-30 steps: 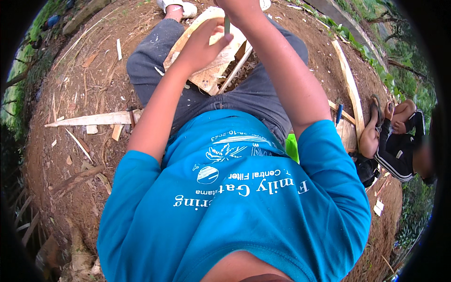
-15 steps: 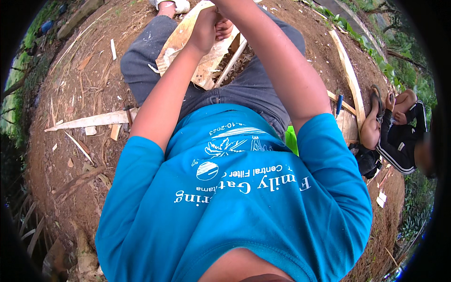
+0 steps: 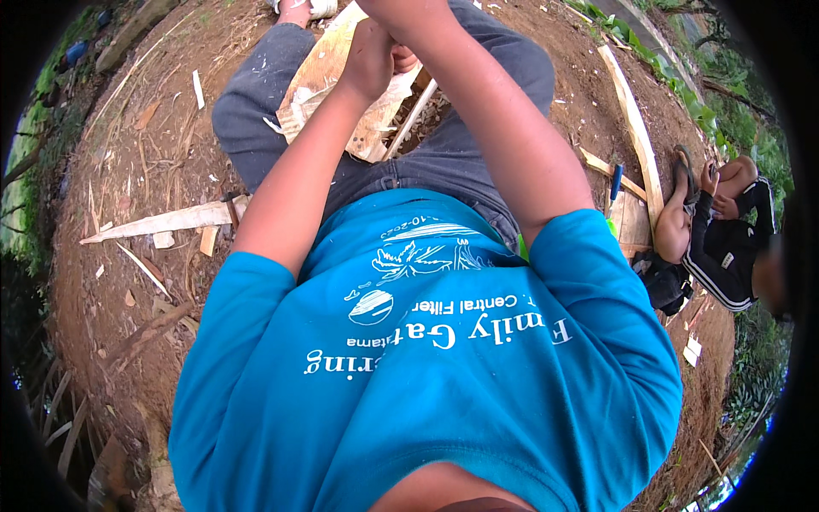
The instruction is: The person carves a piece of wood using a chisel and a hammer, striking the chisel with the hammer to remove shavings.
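I look down over my blue shirt and grey trousers. A pale, rough wooden board [image 3: 328, 81] lies across my lap. My left hand [image 3: 371, 60] is closed in a fist at the board's right edge; whatever is inside it is hidden. My right hand [image 3: 401, 13] is just above it, pressed against the left hand and mostly cut off by the top edge. A thin wooden stick [image 3: 411, 121] leans beside the board, over my right thigh.
Bare dirt strewn with wood chips surrounds me. A split wooden slat [image 3: 162, 222] lies on the left. A long curved plank [image 3: 633, 119] and a blue-handled tool [image 3: 616, 179] lie on the right. Another person in dark clothes [image 3: 725, 239] sits at the far right.
Both hands have moved up toward the top edge, and the right hand is now mostly out of view. The thin dark tool seen above the left hand earlier no longer shows.
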`<state>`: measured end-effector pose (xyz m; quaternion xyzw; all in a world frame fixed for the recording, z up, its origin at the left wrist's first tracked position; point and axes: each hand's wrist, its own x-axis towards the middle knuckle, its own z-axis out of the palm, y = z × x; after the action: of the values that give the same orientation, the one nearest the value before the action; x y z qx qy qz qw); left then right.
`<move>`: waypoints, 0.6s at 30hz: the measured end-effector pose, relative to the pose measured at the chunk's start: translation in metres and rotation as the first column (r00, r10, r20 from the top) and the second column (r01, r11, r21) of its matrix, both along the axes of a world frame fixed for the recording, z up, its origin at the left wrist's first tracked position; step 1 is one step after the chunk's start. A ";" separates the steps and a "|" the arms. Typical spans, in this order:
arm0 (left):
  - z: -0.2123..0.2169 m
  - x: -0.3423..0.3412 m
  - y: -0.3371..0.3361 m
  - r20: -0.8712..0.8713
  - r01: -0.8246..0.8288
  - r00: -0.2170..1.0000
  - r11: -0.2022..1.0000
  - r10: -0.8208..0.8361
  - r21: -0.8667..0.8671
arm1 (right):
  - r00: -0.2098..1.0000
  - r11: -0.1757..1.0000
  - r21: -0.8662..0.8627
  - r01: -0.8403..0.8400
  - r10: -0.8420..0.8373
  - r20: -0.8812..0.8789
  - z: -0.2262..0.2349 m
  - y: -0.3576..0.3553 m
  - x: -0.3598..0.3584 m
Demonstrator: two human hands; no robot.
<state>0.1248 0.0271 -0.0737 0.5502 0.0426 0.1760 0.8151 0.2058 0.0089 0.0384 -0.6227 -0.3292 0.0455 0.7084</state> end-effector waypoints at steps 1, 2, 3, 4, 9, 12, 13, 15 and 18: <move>0.002 0.000 0.000 -0.008 0.004 1.000 1.000 -0.004 -0.022 | 1.000 1.000 0.001 0.007 -0.008 0.013 -0.001 0.002 0.000; 0.003 -0.001 0.000 -0.018 0.007 1.000 0.999 -0.007 -0.045 | 1.000 1.000 0.002 0.015 -0.015 0.022 -0.003 0.003 0.001; 0.005 -0.001 0.000 -0.028 0.010 1.000 0.998 -0.012 -0.067 | 0.999 1.000 0.003 0.022 -0.022 0.033 -0.004 0.005 0.002; 0.006 -0.001 0.001 -0.052 0.019 0.998 0.996 -0.024 -0.090 | 1.000 1.000 -0.006 0.011 -0.011 0.004 -0.005 0.006 0.003; 0.010 -0.001 0.004 -0.077 0.057 0.995 0.986 -0.070 -0.156 | 0.998 0.999 -0.049 0.004 -0.008 -0.070 -0.011 0.012 0.009; 0.012 -0.001 0.005 -0.135 0.050 0.987 0.969 -0.085 -0.242 | 0.999 0.995 -0.099 0.023 -0.026 -0.033 -0.014 0.016 0.013; 0.013 0.000 0.005 -0.123 0.055 0.989 0.968 -0.087 -0.245 | 0.999 0.995 -0.092 0.027 -0.031 -0.038 -0.015 0.017 0.014; 0.014 0.000 0.005 -0.098 0.064 0.991 0.968 -0.090 -0.244 | 0.998 0.996 -0.082 0.037 -0.042 -0.053 -0.016 0.018 0.016; 0.013 0.001 0.006 -0.113 0.091 0.986 0.964 -0.122 -0.249 | 0.992 0.996 -0.086 -0.020 0.009 -0.125 -0.014 0.016 0.018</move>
<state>0.1259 0.0331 -0.0608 0.4577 0.0860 0.0900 0.8804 0.2233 0.0252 0.0247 -0.6466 -0.2865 0.1036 0.6994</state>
